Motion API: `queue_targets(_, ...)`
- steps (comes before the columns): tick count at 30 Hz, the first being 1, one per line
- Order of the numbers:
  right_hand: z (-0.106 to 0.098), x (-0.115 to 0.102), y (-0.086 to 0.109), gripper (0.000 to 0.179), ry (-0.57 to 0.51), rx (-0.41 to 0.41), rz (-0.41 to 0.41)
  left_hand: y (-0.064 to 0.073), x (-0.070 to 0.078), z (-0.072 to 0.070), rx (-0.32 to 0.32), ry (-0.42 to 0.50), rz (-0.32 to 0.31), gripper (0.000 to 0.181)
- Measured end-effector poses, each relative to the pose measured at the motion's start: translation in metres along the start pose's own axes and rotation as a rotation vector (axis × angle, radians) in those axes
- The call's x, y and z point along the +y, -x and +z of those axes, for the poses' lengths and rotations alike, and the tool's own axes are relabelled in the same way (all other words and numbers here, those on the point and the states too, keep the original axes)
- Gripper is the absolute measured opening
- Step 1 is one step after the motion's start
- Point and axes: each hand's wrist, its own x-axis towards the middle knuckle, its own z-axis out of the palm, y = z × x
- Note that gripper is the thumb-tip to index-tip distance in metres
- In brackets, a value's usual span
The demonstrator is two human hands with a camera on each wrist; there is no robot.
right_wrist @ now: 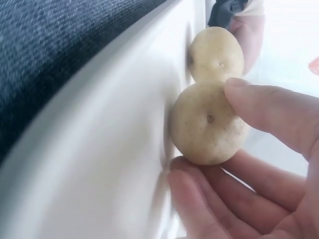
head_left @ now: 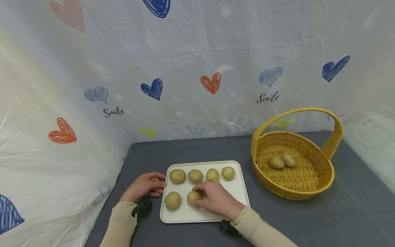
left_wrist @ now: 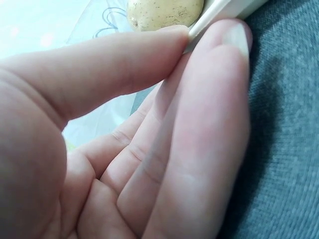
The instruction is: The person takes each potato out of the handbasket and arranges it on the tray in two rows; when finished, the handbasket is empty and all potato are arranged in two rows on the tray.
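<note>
A white tray (head_left: 213, 212) lies on the table, holding several potatoes in two rows. In the head view my left hand (head_left: 147, 187) is at its left edge. Thumb and a finger of the left hand (left_wrist: 199, 124) pinch the tray rim (left_wrist: 212, 14) in the left wrist view. My right hand (head_left: 218, 200) grips a potato (head_left: 193, 197) in the front row, low over the tray. Seen from the right wrist, that potato (right_wrist: 209, 122) sits between the thumb and the fingers. Another potato (head_left: 173, 200) rests to its left, and a back row with a potato (head_left: 177, 176) lies behind.
A yellow wicker basket (head_left: 293, 195) with a tall arched handle stands to the right of the tray. Two potatoes (head_left: 288, 160) lie inside it. A grey cloth (head_left: 191, 151) covers the table. Behind hangs a white curtain (head_left: 179, 109) printed with hearts.
</note>
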Motion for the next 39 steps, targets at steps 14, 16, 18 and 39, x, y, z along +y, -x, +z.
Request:
queue_targets(14,-0.0013,0.0009,0.0008,0.032,0.026,0.020,-0.013,-0.0015,0.0018,0.0001,0.010,-0.003,-0.001,0.053)
queue_targets(16,0.0002,0.0013,0.0009,0.032,0.020,0.020,-0.015,-0.0014,0.0018,0.0002,0.008,-0.002,-0.003,0.053)
queue_targets(18,0.0012,0.0014,0.0009,0.032,0.013,0.015,-0.011,-0.0012,0.0017,0.0005,0.005,-0.003,-0.006,0.053)
queue_targets(39,-0.0036,0.0014,0.0009,0.046,0.004,-0.024,0.004,-0.0028,0.0002,0.0007,0.009,0.003,-0.027,0.055)
